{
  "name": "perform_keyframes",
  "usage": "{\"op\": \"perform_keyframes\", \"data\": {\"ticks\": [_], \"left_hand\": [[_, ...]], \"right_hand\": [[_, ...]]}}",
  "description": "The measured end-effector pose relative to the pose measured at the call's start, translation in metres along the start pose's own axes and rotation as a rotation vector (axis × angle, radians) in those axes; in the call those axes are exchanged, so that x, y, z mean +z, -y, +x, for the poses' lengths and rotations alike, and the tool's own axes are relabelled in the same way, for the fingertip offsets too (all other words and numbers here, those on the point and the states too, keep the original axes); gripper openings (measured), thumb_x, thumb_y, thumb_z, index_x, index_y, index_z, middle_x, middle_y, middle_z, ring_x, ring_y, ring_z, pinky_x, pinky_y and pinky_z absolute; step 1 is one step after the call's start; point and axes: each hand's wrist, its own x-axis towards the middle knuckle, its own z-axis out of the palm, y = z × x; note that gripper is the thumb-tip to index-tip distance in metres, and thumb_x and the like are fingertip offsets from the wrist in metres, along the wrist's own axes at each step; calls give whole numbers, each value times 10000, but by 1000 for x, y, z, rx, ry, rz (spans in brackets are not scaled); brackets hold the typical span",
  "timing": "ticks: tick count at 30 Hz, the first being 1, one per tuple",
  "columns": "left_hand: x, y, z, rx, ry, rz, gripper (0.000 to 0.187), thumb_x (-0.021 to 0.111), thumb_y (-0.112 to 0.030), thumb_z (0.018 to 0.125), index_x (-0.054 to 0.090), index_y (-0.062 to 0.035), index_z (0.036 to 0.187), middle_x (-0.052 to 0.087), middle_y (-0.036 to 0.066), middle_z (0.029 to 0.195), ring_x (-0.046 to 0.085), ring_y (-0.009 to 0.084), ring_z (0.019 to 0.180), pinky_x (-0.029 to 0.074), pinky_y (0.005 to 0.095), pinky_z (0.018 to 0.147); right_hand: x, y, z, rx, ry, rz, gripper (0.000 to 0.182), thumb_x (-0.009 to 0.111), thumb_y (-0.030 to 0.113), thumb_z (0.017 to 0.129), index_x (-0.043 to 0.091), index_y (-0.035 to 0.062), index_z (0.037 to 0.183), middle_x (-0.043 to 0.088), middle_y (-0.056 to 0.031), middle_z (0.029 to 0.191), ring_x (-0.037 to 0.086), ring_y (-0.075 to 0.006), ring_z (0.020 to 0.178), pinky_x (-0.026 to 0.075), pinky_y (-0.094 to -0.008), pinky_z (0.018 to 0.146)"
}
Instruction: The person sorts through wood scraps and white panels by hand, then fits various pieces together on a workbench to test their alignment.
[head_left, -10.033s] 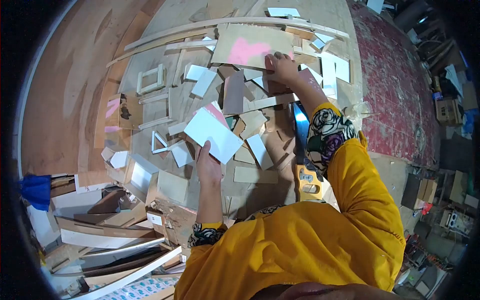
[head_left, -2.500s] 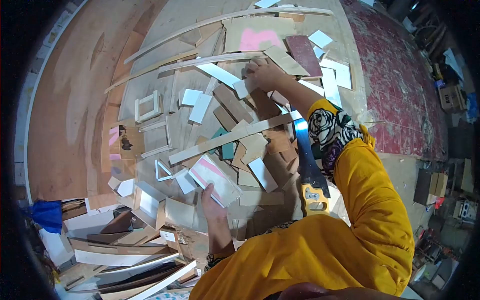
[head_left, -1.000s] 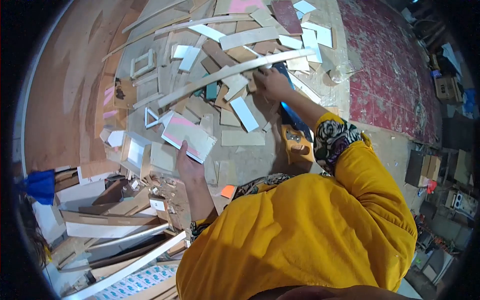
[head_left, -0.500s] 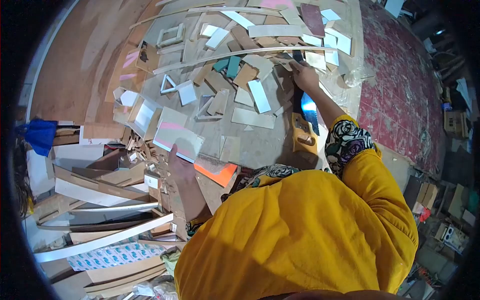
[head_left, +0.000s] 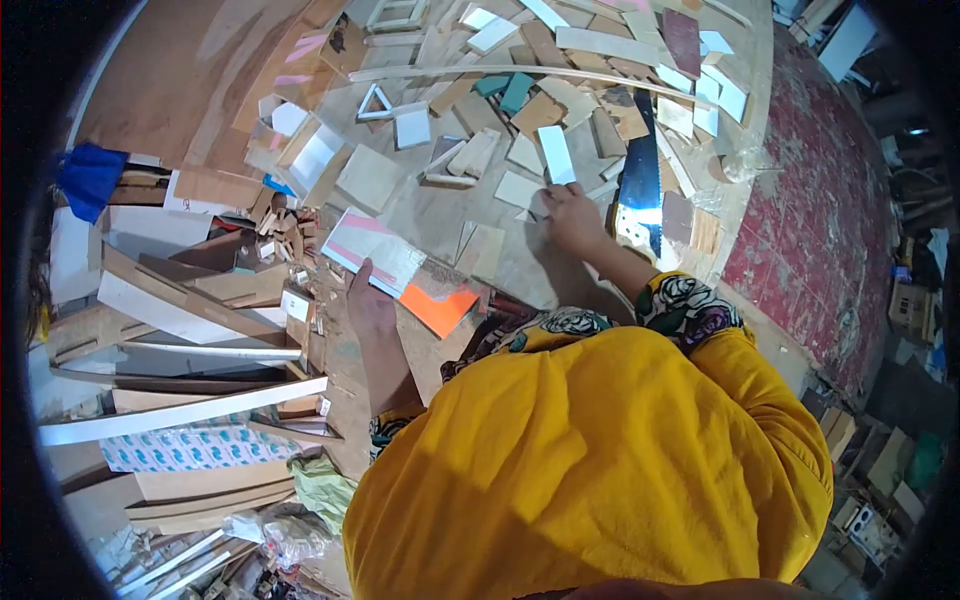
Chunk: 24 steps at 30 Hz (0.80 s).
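My left hand point(head_left: 370, 305) grips the near edge of a pale wooden board point(head_left: 385, 251) with pink stripes, the thumb on top. A piece with a bright orange patch point(head_left: 440, 306) lies against that board's right end. My right hand point(head_left: 577, 225) is over the table with its fingers curled downward. Its fingertips are by the lower end of a white block point(head_left: 556, 155) and a flat pale offcut point(head_left: 519, 189); what they hold, if anything, is hidden. To its right lies a handsaw point(head_left: 640, 180), its handle hidden behind my forearm.
Wood offcuts cover the worktable, among them teal blocks point(head_left: 516, 93) and a long thin strip point(head_left: 520, 72). A clear plastic cup point(head_left: 738, 165) stands near the red surface point(head_left: 810, 220). Stacked boards point(head_left: 190, 300) and a blue cloth point(head_left: 90, 182) are at left.
My right hand has moved away from the wood beside the saw blade, toward me and left. My left hand still grips the striped board, now turned slightly. The view has shifted.
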Motion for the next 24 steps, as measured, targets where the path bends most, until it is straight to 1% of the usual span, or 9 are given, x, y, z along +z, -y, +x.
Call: {"op": "perform_keyframes", "data": {"ticks": [6, 8, 10, 14, 16, 17, 20, 22, 24], "left_hand": [[-6, 9, -6, -26, 43, 67, 485, 490, -62, 884, 329, 12, 1336, 476, 149, 1277, 489, 280, 1168, 410, 405, 966], [-5, 12, -2, -65, 37, 10, 465, 494, 5, 864, 374, 18, 1313, 495, 156, 1253, 509, 279, 1145, 437, 394, 947], [-5, 16, 0, -67, 19, 13, 476, 497, 7, 861, 366, 24, 1319, 501, 161, 1245, 514, 282, 1141, 441, 396, 939], [-7, 20, 6, -96, 33, 16, 467, 512, 10, 851, 395, 30, 1302, 517, 154, 1230, 519, 274, 1136, 436, 386, 942], [-15, 27, 12, -100, 61, 21, 460, 519, 13, 846, 410, 31, 1293, 522, 150, 1225, 521, 270, 1133, 433, 381, 945], [-20, 33, 15, -104, 52, 28, 456, 526, 17, 841, 421, 33, 1285, 527, 146, 1218, 526, 262, 1125, 432, 374, 944], [-31, 46, 19, -119, 37, 37, 473, 542, 31, 824, 425, 34, 1283, 539, 133, 1204, 542, 242, 1100, 435, 353, 932], [-34, 51, 21, -163, 35, 112, 451, 550, 31, 819, 451, 34, 1259, 560, 121, 1170, 558, 229, 1066, 443, 337, 912], [-32, 58, 23, -198, 11, 117, 400, 555, 28, 817, 489, 34, 1212, 578, 118, 1131, 571, 223, 1031, 452, 328, 893]], "right_hand": [[-29, 16, 4, 132, 149, -137, 443, 610, 180, 706, 578, 103, 1141, 567, -87, 1113, 545, -316, 973, 459, -435, 827], [-36, 45, 19, -52, 332, 55, 470, 600, 188, 705, 557, 112, 1167, 553, -78, 1153, 533, -304, 1034, 438, -462, 862], [-9, 71, 25, -265, 203, 223, 511, 603, 195, 679, 542, 130, 1182, 536, -69, 1189, 483, -281, 1136, 411, -489, 892], [20, 97, 30, -513, 17, 118, 538, 607, 201, 646, 541, 136, 1175, 518, -62, 1212, 422, -265, 1213, 389, -490, 918], [19, 93, 33, -488, 242, 103, 444, 620, 316, 733, 554, 137, 1135, 530, -75, 1171, 451, -266, 1151, 359, -527, 935], [18, 89, 33, -489, 246, 106, 444, 620, 316, 733, 554, 137, 1135, 530, -75, 1171, 451, -266, 1151, 359, -527, 935], [2, 77, 32, -295, 351, -2, 492, 658, 327, 698, 555, 138, 1140, 535, -69, 1149, 470, -270, 1125, 373, -525, 914], [-5, 69, 32, -119, 397, -68, 590, 702, 309, 628, 549, 131, 1170, 535, -57, 1145, 487, -255, 1082, 383, -475, 916], [-5, 62, 27, -82, 354, -35, 600, 715, 308, 612, 553, 130, 1161, 546, -61, 1127, 506, -266, 1052, 402, -458, 902]]}}
